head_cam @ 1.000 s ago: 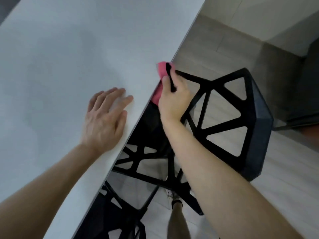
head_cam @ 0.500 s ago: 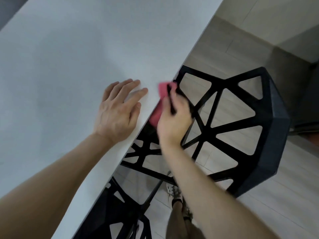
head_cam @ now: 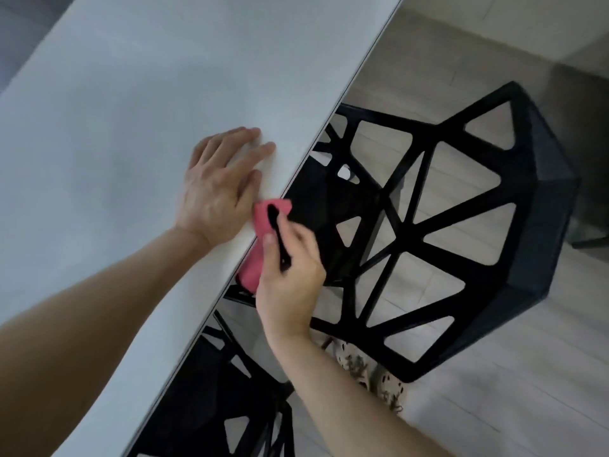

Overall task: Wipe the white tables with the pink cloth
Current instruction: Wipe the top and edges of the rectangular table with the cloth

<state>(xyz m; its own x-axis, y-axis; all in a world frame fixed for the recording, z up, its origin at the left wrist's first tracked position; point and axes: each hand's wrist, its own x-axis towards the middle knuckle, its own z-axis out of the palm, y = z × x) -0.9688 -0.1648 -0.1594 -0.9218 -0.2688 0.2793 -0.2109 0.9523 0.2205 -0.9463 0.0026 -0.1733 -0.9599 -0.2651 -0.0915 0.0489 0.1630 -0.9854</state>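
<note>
The right hand [head_cam: 290, 283] grips cloth [head_cam: 262, 217] on surface [head_cam: 131, 127] edge beside the left hand [head_cam: 217, 188], laid flat. Edge wipe seemingly underway; remainder indeterminate.

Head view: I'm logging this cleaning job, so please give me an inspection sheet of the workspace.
Surface: white table, smooth matte top.
Job's things: pink cloth wrapped over the table's edge.
Clutter: nothing seen.
Hands: left hand flat on the tabletop beside the cloth; right hand grips the cloth at the edge.
Cables: nothing seen.
Surroundings: black lattice chair drawn up to the table edge, second chair nearer, pale plank floor, one shoe.
</note>
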